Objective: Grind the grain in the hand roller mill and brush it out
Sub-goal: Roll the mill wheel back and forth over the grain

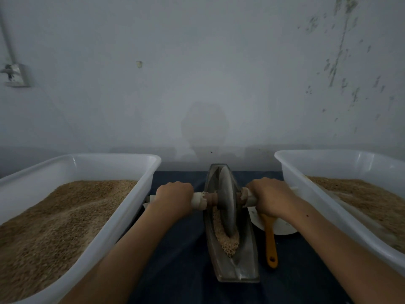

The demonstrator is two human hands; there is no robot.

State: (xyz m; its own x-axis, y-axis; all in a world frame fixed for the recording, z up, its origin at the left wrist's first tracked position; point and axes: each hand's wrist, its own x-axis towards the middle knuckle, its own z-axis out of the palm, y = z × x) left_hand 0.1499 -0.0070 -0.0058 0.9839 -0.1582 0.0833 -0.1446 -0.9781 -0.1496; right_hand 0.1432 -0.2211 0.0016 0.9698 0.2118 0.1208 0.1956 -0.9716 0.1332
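A boat-shaped metal mill trough [245, 266] lies lengthwise on the dark cloth between two tubs. A grey grinding wheel [226, 202] stands upright in it, with tan grain [228, 242] heaped in the groove at its near side. An axle with pale wrapped handles runs through the wheel. My left hand [174, 195] grips the left handle and my right hand [270, 197] grips the right handle. A brush with an orange handle [271, 244] lies just right of the trough, its head hidden under my right hand.
A white plastic tub [122, 216] full of grain stands at the left, another white tub [306, 194] with grain at the right. A white dish [282, 227] sits under the brush. The grey wall [201, 73] rises close behind the table.
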